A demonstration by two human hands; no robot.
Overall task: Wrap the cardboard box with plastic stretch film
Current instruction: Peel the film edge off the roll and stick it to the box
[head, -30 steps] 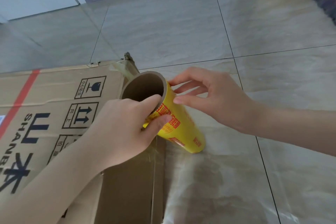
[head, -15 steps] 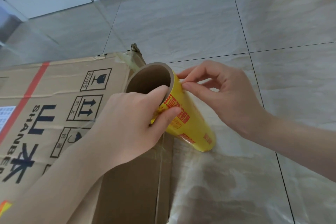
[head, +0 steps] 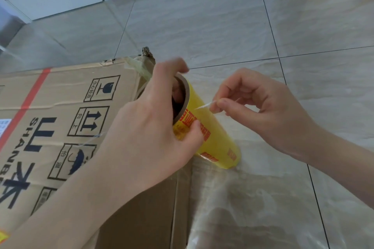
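roll: stretch film roll [head: 214,133] leans at the cardboard box [head: 60,127] right edge, axis slanting down-right to the floor [head: 202,26]
left hand [head: 145,127]: clamped on its top end, fingers in core
right hand [head: 263,111]: pinching the film tail [head: 204,105], so the pull goes right i guess

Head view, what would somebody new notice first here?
The yellow roll at centre, tilted at the right edge of the box, with the left hand gripping its open upper end. Right of it, the right hand pinches a thin film strand coming off the roll. The box, printed with black symbols and a red stripe, fills the left.
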